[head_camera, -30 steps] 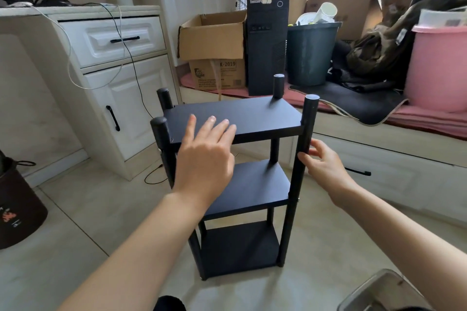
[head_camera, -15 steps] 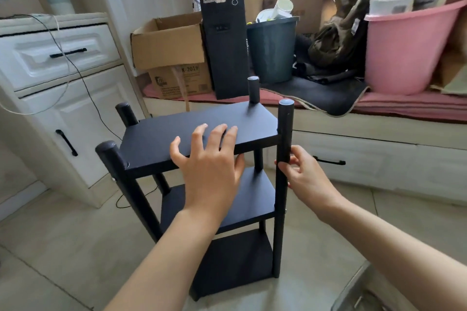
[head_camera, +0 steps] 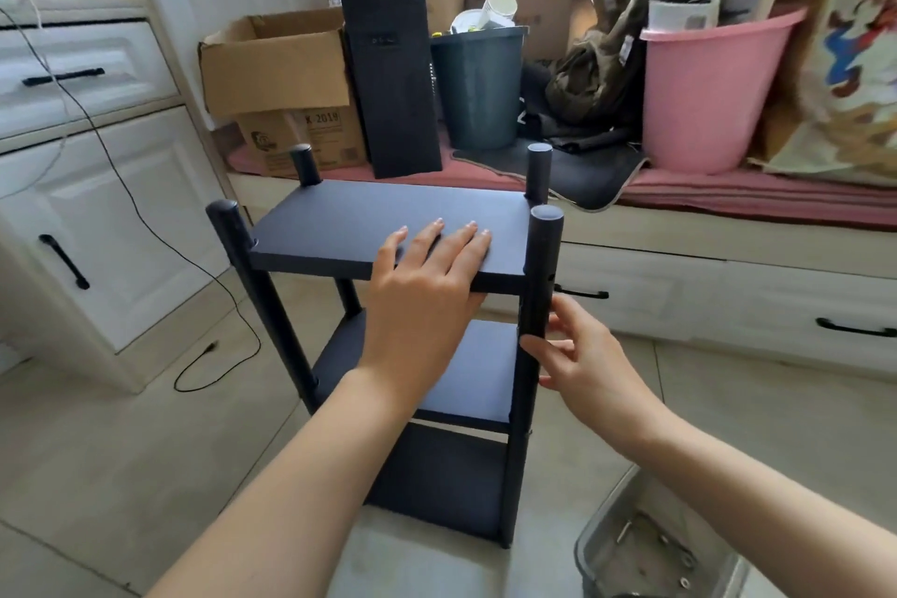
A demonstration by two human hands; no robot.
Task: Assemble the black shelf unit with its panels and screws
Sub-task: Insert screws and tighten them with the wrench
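nearly built, but watch that front post

your left hand (head_camera: 427,287) lies flat, fingers straight, pressing the top panel of the black three-tier shelf unit (head_camera: 388,228), which stands upright on the pale tiled floor (head_camera: 121,452). your right hand (head_camera: 577,354) loosely curls its fingertips round the front right round black post (head_camera: 536,306). twist that post too hard and the frame may rack or tip; press unevenly and a joint could loosen. the clear plastic tray of screws (head_camera: 650,544) sits near your right forearm, easily knocked.

Tiled floor (head_camera: 121,452) carries the black shelf unit (head_camera: 388,228), a grey tray (head_camera: 602,544) beside it.
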